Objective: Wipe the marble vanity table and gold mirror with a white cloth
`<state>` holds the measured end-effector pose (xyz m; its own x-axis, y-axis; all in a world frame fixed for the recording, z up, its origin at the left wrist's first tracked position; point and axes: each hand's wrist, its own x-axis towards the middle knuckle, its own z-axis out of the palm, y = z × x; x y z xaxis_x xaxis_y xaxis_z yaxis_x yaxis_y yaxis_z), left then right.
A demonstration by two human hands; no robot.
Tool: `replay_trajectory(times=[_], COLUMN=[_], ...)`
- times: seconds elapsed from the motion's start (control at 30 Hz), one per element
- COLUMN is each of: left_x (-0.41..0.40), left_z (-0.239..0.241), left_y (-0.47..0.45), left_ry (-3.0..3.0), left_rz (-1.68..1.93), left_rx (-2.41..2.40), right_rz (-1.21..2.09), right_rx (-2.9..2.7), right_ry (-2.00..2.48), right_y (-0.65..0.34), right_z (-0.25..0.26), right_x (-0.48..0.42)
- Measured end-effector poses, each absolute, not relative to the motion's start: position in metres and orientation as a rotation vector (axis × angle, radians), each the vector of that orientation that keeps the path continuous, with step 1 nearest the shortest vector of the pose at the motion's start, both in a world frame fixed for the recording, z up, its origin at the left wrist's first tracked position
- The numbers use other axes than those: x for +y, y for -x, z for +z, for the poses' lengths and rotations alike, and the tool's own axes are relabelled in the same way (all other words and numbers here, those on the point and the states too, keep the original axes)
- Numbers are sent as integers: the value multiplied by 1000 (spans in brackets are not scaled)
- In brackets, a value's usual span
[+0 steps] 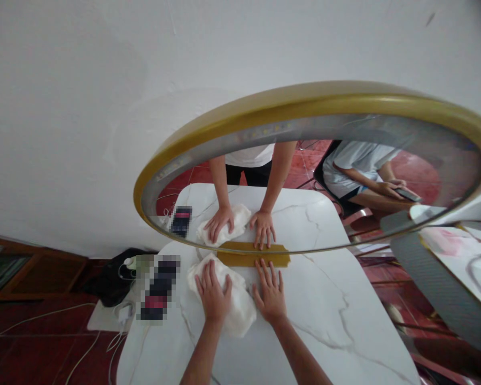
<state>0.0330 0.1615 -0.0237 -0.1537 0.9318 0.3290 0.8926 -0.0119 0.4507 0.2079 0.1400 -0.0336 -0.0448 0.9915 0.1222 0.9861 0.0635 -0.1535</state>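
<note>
My left hand [213, 294] lies flat, fingers spread, on a white cloth [236, 310] that rests on the white marble table [328, 326]. My right hand [270, 293] is flat on the tabletop beside the cloth, its fingertips at the gold base [248, 260] of a round gold-framed mirror [224, 125]. The mirror stands at the table's far edge and tilts toward me. Its glass [304, 214] reflects both my hands, the cloth and the table.
A blurred-out dark object [159, 287] lies on the table left of the cloth. A black bag [114, 275] and white cables [44, 318] sit on the red floor at left. The mirror reflects a seated person holding a phone. A white wall [84, 107] is behind.
</note>
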Motion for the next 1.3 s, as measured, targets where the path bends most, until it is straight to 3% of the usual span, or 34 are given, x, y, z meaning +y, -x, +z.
replay_trajectory(times=[0.47, 0.73, 1.3], left_x=[164, 190, 180], left_z=[-12, -20, -19], left_y=[-19, -17, -32], left_ry=[-2594, -2364, -2373], left_rz=[438, 687, 608], left_rx=[1359, 1694, 1710], right_rz=[62, 99, 93], right_rx=[-2102, -2101, -2113], right_ry=[2053, 2071, 2081], right_y=[-206, -206, -206], right_z=[-37, -39, -35], right_x=[143, 144, 144])
